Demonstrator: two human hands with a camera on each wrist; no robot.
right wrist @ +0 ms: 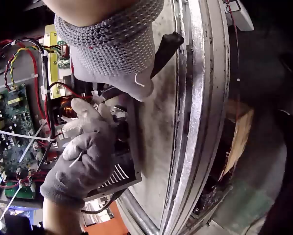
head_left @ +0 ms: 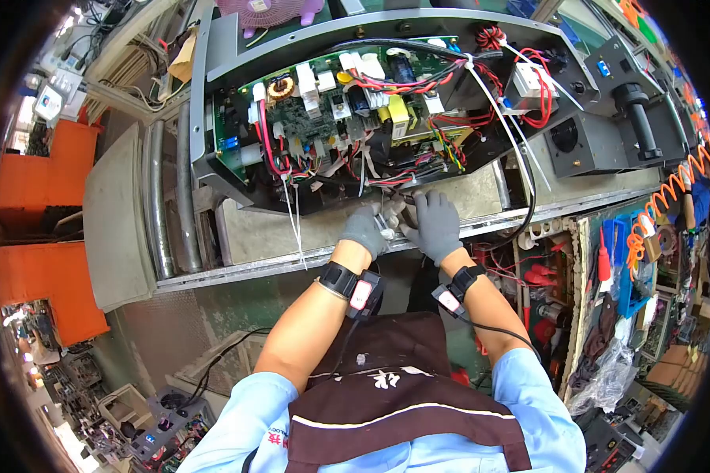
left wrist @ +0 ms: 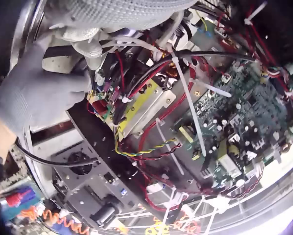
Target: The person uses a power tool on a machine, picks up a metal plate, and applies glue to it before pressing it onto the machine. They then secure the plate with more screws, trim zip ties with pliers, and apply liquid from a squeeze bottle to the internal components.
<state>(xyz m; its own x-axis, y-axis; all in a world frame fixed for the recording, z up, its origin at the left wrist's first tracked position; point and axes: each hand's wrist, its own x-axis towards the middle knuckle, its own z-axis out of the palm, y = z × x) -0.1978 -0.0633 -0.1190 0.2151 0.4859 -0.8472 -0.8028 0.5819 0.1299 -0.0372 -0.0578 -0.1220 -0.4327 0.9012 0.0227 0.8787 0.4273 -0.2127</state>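
At the near edge of a black metal housing (head_left: pixel 237 206), two hands in grey knitted gloves work close together. My left hand (head_left: pixel 363 230) has its fingers curled, pinching thin wires at the housing's edge; the pale fingertips (right wrist: pixel 82 110) hide most of the pinch. Right beside it, my right hand (head_left: pixel 438 225) reaches in from the other side, thumb and forefinger around a black strip (right wrist: pixel 168 51) that sticks out past the glove. What the strip belongs to, I cannot tell. A small wound coil (right wrist: pixel 68 105) sits by the left fingertips.
The housing holds green circuit boards (head_left: pixel 292 126), red and black wire bundles and long white cable ties (head_left: pixel 513 126). It stands on a bench with a metal rail (head_left: pixel 268 268) and rollers (head_left: pixel 185 189). A second black unit (head_left: pixel 607 138) stands at right, near an orange coiled hose (head_left: pixel 663 197).
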